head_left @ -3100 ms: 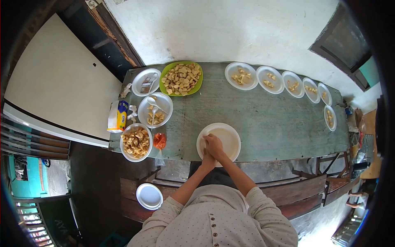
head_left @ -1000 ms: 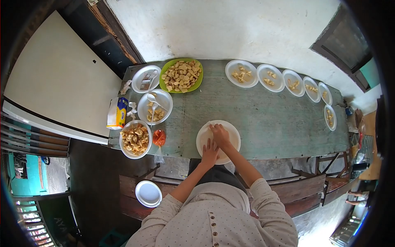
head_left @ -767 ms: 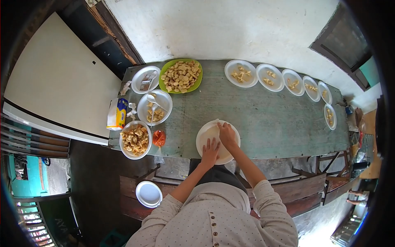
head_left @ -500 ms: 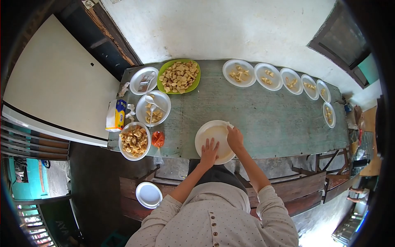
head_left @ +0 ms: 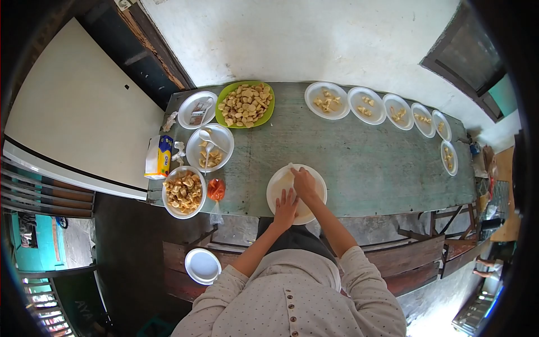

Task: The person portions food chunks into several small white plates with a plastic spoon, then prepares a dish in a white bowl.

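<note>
A cream plate (head_left: 273, 188) lies at the table's front edge, close to my body. My left hand (head_left: 286, 206) rests on the plate with its fingers stretched out, holding nothing. Over the plate's upper part, my right hand (head_left: 304, 183) is closed on a white tissue (head_left: 291, 167), pressing it near the far rim. Most of the tissue is hidden under the fingers.
To the left are a bowl of fried pieces (head_left: 184, 194), a bag of red sauce (head_left: 216, 190), a bowl with spoons (head_left: 229, 147), a tissue pack (head_left: 163, 157) and a green plate of chips (head_left: 247, 105). Several portioned white plates (head_left: 327, 115) line the back right. White plates (head_left: 203, 265) lie on the bench.
My right hand has moved left along the plate with the tissue, from the upper right rim to the far rim. My left hand stays on the plate.
</note>
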{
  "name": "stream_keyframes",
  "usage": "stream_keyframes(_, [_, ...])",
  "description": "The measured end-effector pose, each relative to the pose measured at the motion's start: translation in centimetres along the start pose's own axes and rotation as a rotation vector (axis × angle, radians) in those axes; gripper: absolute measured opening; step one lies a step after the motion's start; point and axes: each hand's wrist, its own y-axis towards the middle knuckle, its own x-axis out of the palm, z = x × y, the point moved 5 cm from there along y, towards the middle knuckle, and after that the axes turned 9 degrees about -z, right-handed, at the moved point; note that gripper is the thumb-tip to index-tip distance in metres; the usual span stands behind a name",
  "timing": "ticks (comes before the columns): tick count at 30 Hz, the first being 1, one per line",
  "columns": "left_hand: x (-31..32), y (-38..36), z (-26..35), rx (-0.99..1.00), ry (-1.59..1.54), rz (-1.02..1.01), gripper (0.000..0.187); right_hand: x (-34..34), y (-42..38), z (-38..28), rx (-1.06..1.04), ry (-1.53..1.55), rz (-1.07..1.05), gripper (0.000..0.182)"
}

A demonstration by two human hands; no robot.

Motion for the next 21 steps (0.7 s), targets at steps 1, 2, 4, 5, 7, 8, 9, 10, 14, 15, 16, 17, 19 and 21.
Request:
stream_keyframes(1, [0.2, 0.0, -0.1, -0.001, 0.016, -0.003, 0.068, 0.2, 0.1, -0.7, -0.004, 0.0, -0.002, 0.038])
stream_keyframes(2, [0.4, -0.1, -0.2, -0.004, 0.015, -0.003, 0.068, 0.6, 0.0, -1.7, -0.064, -0.003, -0.042, 0.04])
stream_keyframes(4, [0.7, -0.3, -0.4, 0.041, -0.034, 0.118, 0.064, 1.6, -0.2, -3.0, -0.191, -0.032, -0.079, 0.041])
stream_keyframes(5, [1.1, -0.1, -0.8, 0.039, -0.036, 0.118, 0.064, 2.0, -0.4, -3.2, -0.192, -0.032, -0.081, 0.041])
stream_keyframes(7, [2.3, 0.3, -1.5, 0.057, -0.092, 0.044, 0.062, 2.7, -1.2, -3.9, -0.272, 0.01, -0.144, 0.037])
stream_keyframes(8, [2.8, 0.3, -1.7, 0.058, -0.093, 0.044, 0.062, 2.7, -1.7, -3.9, -0.271, 0.009, -0.145, 0.037])
stream_keyframes(9, [2.6, 0.2, -1.7, 0.079, -0.137, 0.112, 0.061, 2.7, -2.2, -4.2, -0.339, 0.056, -0.15, 0.033])
stream_keyframes(10, [2.4, 0.1, -1.6, 0.1, -0.18, 0.179, 0.061, 2.6, -2.7, -4.4, -0.406, 0.104, -0.155, 0.03])
stream_keyframes(14, [2.6, 0.0, -1.6, 0.101, -0.151, 0.216, 0.058, 2.7, -3.1, -4.3, -0.453, 0.146, -0.249, 0.029])
stream_keyframes(15, [2.6, 0.2, -1.5, 0.072, -0.118, 0.144, 0.06, 2.5, -2.9, -3.7, -0.399, 0.189, -0.202, 0.029])
stream_keyframes(16, [2.5, 0.3, -1.5, 0.042, -0.085, 0.072, 0.062, 2.2, -2.5, -3.2, -0.346, 0.232, -0.156, 0.029])
stream_keyframes(17, [2.0, 0.3, -1.3, 0.04, -0.083, 0.073, 0.062, 2.2, -2.2, -2.9, -0.349, 0.233, -0.155, 0.029])
stream_keyframes(19, [0.4, 0.0, -0.3, 0.005, 0.032, 0.049, 0.063, 1.6, -1.4, -0.6, -0.057, 0.241, 0.06, 0.026])
stream_keyframes(21, [-0.3, -0.1, 0.1, 0.001, 0.027, 0.028, 0.063, 1.1, -0.8, 0.3, -0.035, 0.211, 0.102, 0.024])
